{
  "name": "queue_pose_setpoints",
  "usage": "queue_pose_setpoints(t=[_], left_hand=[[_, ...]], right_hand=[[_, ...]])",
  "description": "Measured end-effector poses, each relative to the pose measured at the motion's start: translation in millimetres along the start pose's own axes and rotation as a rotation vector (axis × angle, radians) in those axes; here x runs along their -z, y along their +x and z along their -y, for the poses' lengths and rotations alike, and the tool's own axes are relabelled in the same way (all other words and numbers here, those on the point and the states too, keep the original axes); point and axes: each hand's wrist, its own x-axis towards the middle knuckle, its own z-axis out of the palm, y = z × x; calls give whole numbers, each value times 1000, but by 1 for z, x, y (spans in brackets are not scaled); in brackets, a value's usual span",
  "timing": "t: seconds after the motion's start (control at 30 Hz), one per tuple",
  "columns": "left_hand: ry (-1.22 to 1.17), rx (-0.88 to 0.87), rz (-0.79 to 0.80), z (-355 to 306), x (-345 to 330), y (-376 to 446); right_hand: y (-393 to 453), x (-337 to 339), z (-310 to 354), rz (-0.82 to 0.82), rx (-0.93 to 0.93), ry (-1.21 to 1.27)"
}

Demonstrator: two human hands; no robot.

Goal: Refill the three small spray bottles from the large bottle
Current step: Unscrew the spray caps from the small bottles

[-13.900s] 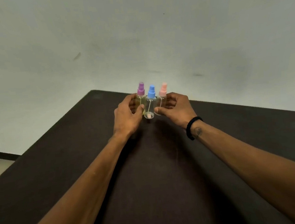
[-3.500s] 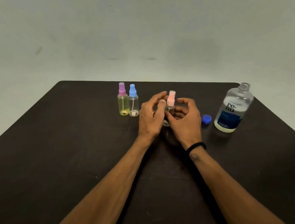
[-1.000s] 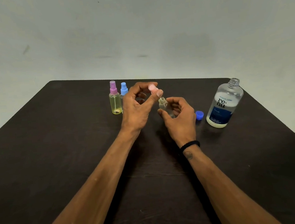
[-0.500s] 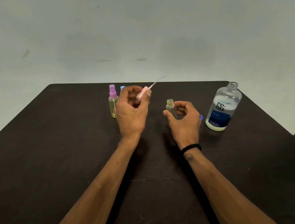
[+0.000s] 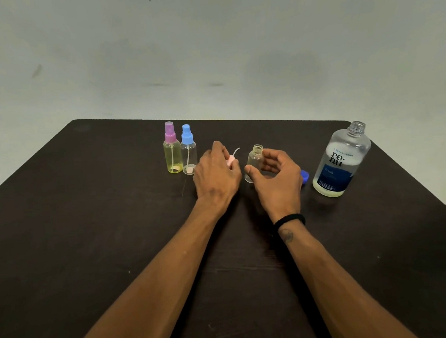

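Plain grey wall [image 5: 206, 49], dark worktop [image 5: 87, 234]. Right hand [image 5: 276, 180] has its grip curled around the open small bottle [image 5: 255, 160]; left hand [image 5: 217, 174] pinches the pink sprayer [image 5: 43, 178], tube up. I'd lay that sprayer down beside the purple-capped bottle [image 5: 172, 151] and blue-capped bottle [image 5: 188, 153], then pour slowly from the uncapped large bottle [image 5: 340, 161], well to the right, since that neck looks narrow.

Open large bottle [image 5: 339, 158] upright; left of it the uncapped small bottle [image 5: 254, 163], its pink sprayer [image 5: 231, 160], then blue-topped [image 5: 188, 150] and purple-topped [image 5: 172, 149] bottles, capped.
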Motion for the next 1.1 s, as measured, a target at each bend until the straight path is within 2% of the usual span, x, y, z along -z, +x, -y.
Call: queue_pose_setpoints(t=[0.13, 0.3, 0.5, 0.63, 0.73, 0.9, 1.1], left_hand=[[58, 12, 24, 1, -6, 4], [-51, 60, 1, 1, -1, -2], [-174, -126, -284, -4, 25, -20], [-203, -44, -399, 12, 47, -13], [-208, 28, -379, 23, 55, -5], [-256, 13, -321, 24, 51, 0], [-278, 44, -310, 22, 49, 7]], right_hand=[[2, 0, -2, 17, -1, 9], [5, 0, -5, 11, 0, 18], [3, 2, -1, 3, -9, 32], [-6, 3, 5, -27, 24, 30], [-13, 6, 12, -84, 39, 32], [-18, 8, 21, -194, 116, 16], [-19, 8, 19, -250, 178, -4]])
